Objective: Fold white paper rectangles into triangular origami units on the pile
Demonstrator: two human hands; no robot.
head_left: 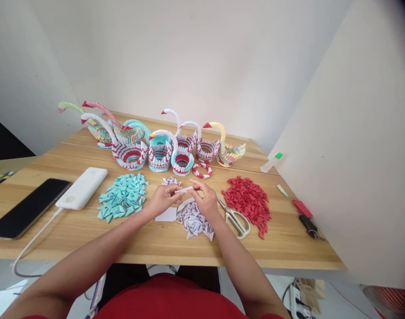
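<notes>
Between my left hand (pixel 164 198) and my right hand (pixel 205 198) is a small white paper strip (pixel 184 190), its two ends pinched by my fingers above the table. A flat stack of white paper (pixel 166 215) lies just below my left hand. Under my right hand spreads a pile of folded white paper triangles (pixel 196 221), partly covered by that hand. More folded white pieces (pixel 171 180) sit behind my left fingers. Scissors (pixel 234 218) with pale handles rest to the right of my right wrist.
Turquoise triangles (pixel 123 197) are heaped at left, red triangles (pixel 248 201) at right. Several paper swans (pixel 129 153) stand along the back, beside a red-and-white ring (pixel 202 170). At left lie a phone (pixel 29 207) and a cabled white power bank (pixel 82 188). A glue bottle (pixel 271 162) stands near the wall.
</notes>
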